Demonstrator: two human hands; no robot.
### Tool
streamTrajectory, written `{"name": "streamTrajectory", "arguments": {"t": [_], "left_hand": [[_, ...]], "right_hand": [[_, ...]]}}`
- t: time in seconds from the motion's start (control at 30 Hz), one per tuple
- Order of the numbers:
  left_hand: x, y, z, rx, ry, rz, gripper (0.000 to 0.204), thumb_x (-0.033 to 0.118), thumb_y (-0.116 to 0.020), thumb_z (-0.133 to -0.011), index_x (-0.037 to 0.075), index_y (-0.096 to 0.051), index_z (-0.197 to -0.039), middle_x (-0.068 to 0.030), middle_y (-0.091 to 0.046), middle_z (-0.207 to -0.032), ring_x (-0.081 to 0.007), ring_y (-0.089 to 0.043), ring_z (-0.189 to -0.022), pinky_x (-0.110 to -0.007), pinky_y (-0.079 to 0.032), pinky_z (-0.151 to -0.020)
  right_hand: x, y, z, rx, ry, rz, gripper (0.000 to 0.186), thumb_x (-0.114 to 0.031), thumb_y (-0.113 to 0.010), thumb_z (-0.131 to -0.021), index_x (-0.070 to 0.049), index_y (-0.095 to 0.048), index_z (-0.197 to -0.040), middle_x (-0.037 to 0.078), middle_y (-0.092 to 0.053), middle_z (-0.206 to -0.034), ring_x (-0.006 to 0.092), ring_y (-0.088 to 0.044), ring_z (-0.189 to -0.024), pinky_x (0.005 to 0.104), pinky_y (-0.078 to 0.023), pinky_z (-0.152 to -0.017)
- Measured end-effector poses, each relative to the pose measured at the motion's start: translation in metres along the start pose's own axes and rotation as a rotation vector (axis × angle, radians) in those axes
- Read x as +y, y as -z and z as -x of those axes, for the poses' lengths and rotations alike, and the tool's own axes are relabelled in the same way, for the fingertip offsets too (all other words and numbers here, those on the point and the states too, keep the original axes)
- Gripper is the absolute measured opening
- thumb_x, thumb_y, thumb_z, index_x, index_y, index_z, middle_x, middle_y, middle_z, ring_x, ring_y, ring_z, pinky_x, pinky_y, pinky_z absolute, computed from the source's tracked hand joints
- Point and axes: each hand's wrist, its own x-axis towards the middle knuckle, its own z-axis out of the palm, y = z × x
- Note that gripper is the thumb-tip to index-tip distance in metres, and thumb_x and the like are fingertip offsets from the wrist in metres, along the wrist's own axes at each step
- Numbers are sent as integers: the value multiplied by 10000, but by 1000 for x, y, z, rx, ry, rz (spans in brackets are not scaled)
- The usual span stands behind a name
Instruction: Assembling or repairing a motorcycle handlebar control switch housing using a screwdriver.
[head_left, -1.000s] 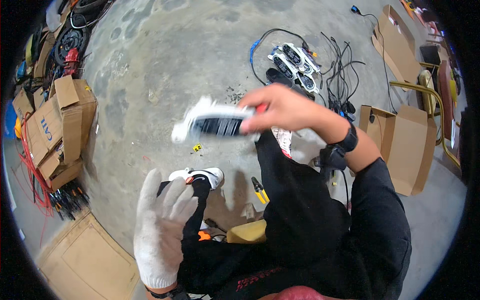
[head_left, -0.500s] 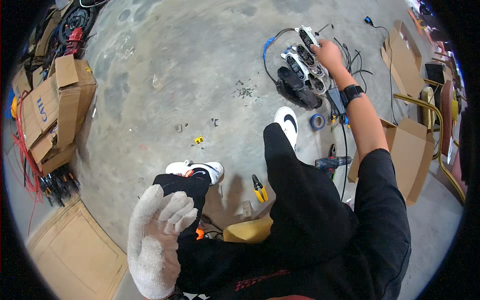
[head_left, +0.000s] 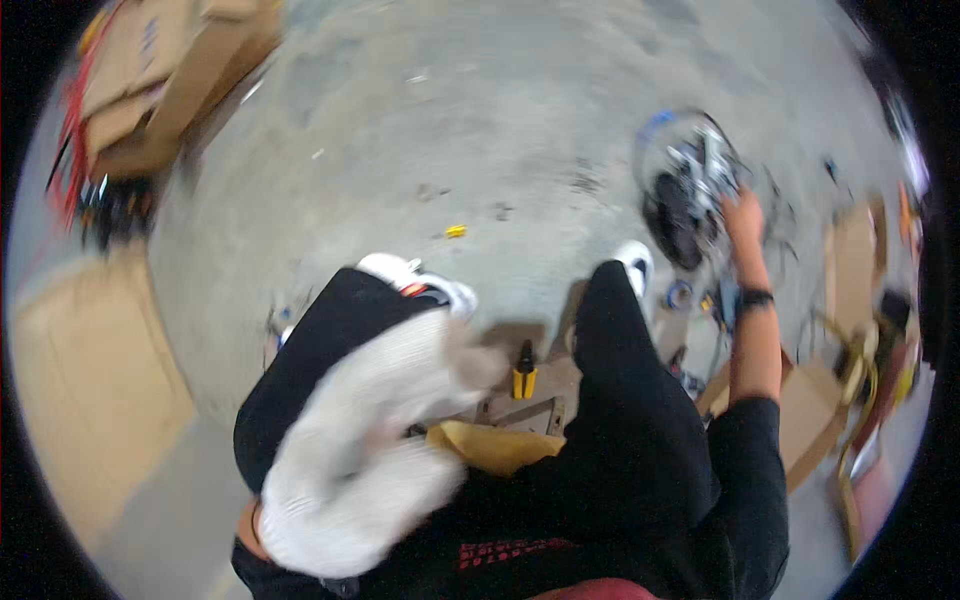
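Note:
My left hand (head_left: 340, 470), in a white knitted glove, is raised above my left thigh (head_left: 290, 370). It is heavily smeared by motion, so its fingers and whatever they may hold are unclear. My bare right hand (head_left: 742, 215) reaches out to a pile of silver-white display panels (head_left: 705, 155) on the floor; blur hides whether it grips one. Beside the pile lie a black bundle (head_left: 675, 220) and a looped cable (head_left: 658, 120) with blue tape.
Cardboard boxes (head_left: 150, 60) with red cables stand upper left, a beige sheet (head_left: 95, 380) below them. Yellow-handled pliers (head_left: 524, 375) lie between my legs near a yellow pad (head_left: 485, 447). A blue tape roll (head_left: 680, 295), open cartons (head_left: 810, 410) and a chair (head_left: 870, 390) are on the right.
My right hand moved from holding a panel mid-air out to the pile and remains there. The gloved left hand has shifted up and right. The view has turned and become blurred.

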Motion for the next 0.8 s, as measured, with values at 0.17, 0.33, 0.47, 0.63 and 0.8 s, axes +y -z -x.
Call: {"name": "streamTrajectory", "arguments": {"t": [0.17, 0.33, 0.47, 0.63, 0.8], "left_hand": [[-17, 11, 8, -160, -278, -276, 446, 116, -644, -916, -19, -499, -1316, -181, -626, -1132, -219, -668, -926, -304, -543, -740], [-23, -6, 23, -253, -312, -444, 361, 343, -492, -951, 44, -548, -1144, -252, -615, -1043, -458, -622, -940, -504, -505, -816], [-24, -20, 28, -215, -606, -384, 281, 299, -506, -935, 36, -573, -1009, -224, -641, -912, -398, -647, -863, -484, -503, -746], [-8, -44, 35, -161, -558, -441, 287, 271, -520, -896, 9, -622, -956, -219, -663, -943, -397, -651, -885, -449, -516, -765], [24, -23, 71, -72, -692, -472, 276, 273, -523, -890, 39, -649, -968, -202, -674, -973, -393, -652, -927, -455, -519, -783]], "right_hand": [[59, -21, 85, -82, 231, 138, 331, -297, -623, -833, 26, -627, -908, 244, -667, -881, 445, -630, -845, 510, -492, -752], [111, -43, 205, -420, 89, 124, 322, -284, -622, -847, 25, -620, -937, 265, -655, -876, 414, -643, -853, 478, -514, -758], [124, -18, 249, -558, 51, 82, 324, -288, -626, -849, 21, -626, -944, 261, -657, -885, 402, -644, -861, 473, -516, -763], [111, 43, 252, -575, 75, 54, 326, -293, -631, -851, 17, -634, -953, 255, -660, -896, 386, -645, -871, 466, -517, -769], [90, 97, 253, -570, 122, 65, 329, -298, -637, -853, 12, -642, -962, 249, -663, -907, 371, -646, -881, 459, -519, -775]]}}
